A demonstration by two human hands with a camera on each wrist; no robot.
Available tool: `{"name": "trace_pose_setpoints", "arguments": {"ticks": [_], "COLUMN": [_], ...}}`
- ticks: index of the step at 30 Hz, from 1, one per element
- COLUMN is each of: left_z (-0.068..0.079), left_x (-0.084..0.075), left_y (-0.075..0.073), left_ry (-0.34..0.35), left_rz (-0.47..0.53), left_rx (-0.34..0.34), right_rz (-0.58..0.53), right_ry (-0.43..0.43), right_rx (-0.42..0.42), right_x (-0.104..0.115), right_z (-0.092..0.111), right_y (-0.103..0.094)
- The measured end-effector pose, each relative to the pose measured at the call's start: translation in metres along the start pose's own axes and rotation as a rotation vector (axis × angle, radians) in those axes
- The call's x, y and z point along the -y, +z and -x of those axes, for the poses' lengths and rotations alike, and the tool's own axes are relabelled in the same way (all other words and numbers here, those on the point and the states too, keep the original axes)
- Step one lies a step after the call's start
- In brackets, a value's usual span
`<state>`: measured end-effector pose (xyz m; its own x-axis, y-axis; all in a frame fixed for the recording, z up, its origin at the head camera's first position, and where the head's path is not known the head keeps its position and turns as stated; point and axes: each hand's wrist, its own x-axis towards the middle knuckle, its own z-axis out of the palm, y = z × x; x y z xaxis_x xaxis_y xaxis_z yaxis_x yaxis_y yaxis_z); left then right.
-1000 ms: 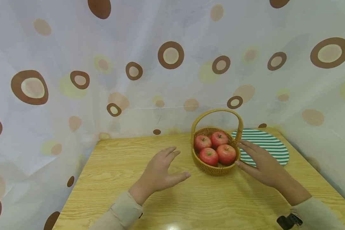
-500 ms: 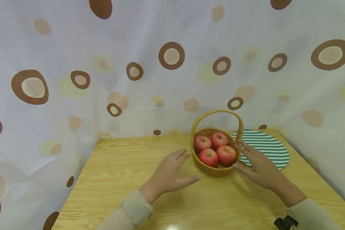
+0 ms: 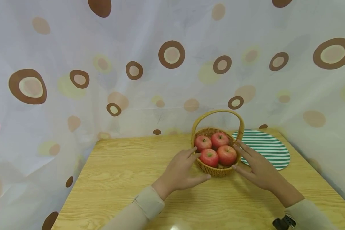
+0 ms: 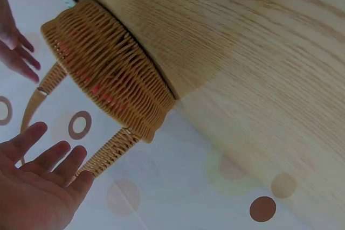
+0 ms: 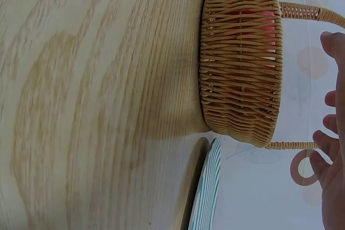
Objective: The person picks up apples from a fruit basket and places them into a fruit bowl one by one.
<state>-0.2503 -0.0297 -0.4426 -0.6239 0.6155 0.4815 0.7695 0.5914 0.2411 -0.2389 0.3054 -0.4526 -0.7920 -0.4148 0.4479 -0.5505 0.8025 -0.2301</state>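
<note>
A round wicker basket (image 3: 215, 172) with a tall arched handle (image 3: 218, 111) stands on the wooden table, holding several red apples (image 3: 209, 157). My left hand (image 3: 178, 171) is at the basket's left front, its fingertips overlapping the rim in the head view. On the other side my right hand (image 3: 260, 171) has its fingers spread along the right rim, near the foot of the handle. Both wrist views show the woven side wall (image 4: 110, 71) upright on the tabletop, with extended fingers beside it at rim height. Neither hand grips anything.
A round placemat (image 3: 265, 148) with green and white stripes lies behind and right of the basket, partly covered by it and the right hand. The wooden table (image 3: 126, 166) backs onto a spotted curtain (image 3: 149, 92).
My left hand has moved right and slightly forward, from apart to the basket's left rim. My right hand has shifted slightly left. The basket and apples look unmoved.
</note>
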Motion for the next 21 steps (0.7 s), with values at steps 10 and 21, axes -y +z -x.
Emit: {"name": "trace_pose_setpoints", "arguments": {"ticks": [10,21], "left_z": [-0.016,-0.027], "left_x": [-0.002,-0.002], "left_y": [0.015,0.027], "left_ry": [0.076,0.153], "left_rz": [-0.019,-0.049], "left_rx": [-0.019,-0.053], "right_rz": [0.002,-0.021], "right_ry": [0.025,0.033], "right_rx": [0.053,0.097], "right_x": [0.000,-0.003], "right_z": [-0.002,-0.003], "right_y": [0.002,0.010]}}
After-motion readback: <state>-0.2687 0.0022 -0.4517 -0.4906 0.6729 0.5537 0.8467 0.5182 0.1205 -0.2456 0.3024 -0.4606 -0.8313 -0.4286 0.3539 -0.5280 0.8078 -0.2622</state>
